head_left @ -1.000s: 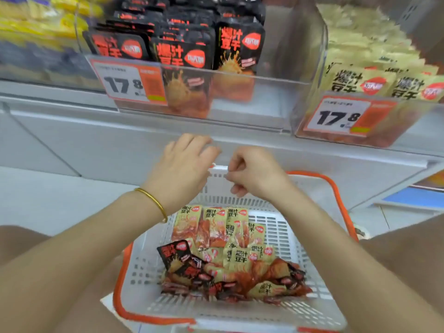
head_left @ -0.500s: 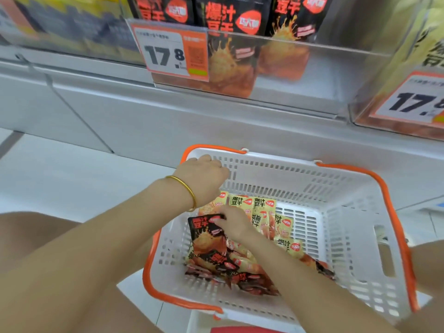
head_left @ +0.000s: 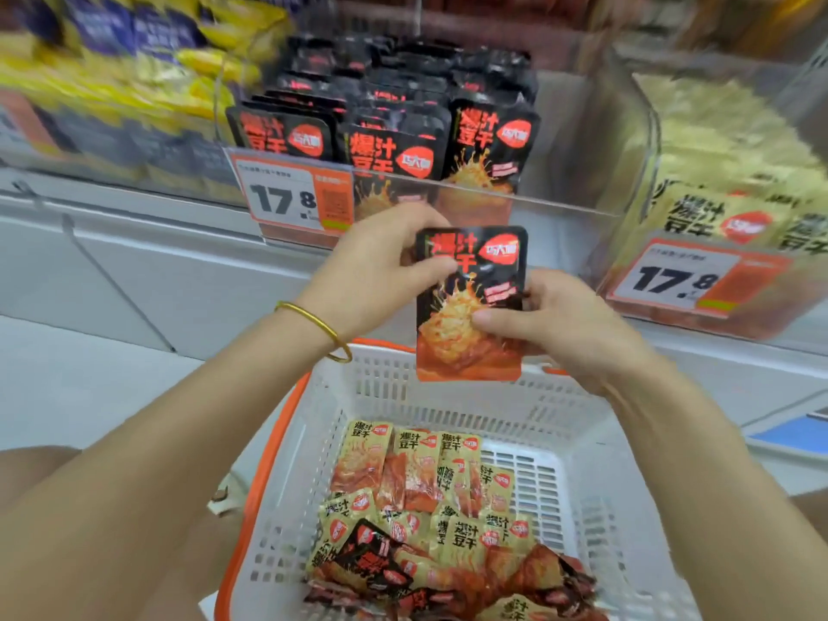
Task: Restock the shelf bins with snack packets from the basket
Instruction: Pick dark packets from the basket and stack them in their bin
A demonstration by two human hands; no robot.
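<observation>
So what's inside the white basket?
The basket holds a pile of snacks: tan packets toward the back, a few black packets in front. Packets lower in the pile are covered, and the near end is cut off.

Both forearms reach forward, hands level and close. Left hand [head_left: 381,271] pinches black snack packet [head_left: 466,351] at top-left corner, right hand [head_left: 564,329] grips its right edge, thumbs on front.

The head-worn camera looks forward and down, close over the basket [head_left: 448,403], facing the shelf bins [head_left: 564,226] ahead.
</observation>
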